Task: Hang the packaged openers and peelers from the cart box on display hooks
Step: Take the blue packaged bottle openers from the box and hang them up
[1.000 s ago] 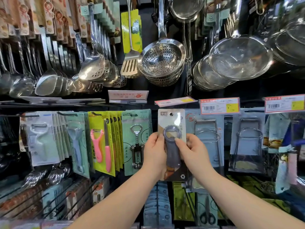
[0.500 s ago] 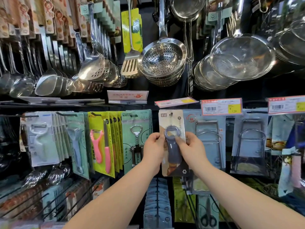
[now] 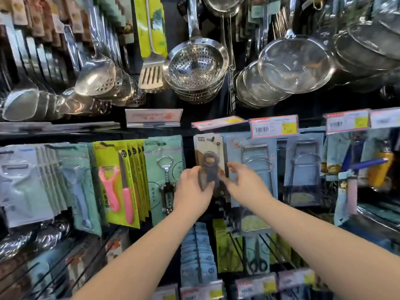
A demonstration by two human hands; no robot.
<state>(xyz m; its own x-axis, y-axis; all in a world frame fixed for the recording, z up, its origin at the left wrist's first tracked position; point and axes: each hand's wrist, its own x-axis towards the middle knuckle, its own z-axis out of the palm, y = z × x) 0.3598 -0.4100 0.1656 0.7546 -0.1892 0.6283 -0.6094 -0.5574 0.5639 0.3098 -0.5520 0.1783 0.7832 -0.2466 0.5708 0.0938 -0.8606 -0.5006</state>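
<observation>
2 hands: left hand (image 3: 192, 188) grips the opener card (image 3: 208, 148); right hand (image 3: 245, 184) fingers spread beside it.

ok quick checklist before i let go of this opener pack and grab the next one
1. opener pack threaded on the hook: ok, hook tip shows at the card's top.
2. pack hangs upright: ok.
3. pack pushed fully back: cannot tell, blurred.
4. right hand off the pack: ok, fingers spread beside it.
5. left hand off the pack: not ok, it grips the lower left edge.
6. corkscrew pack alongside hangs straight: ok.
</observation>
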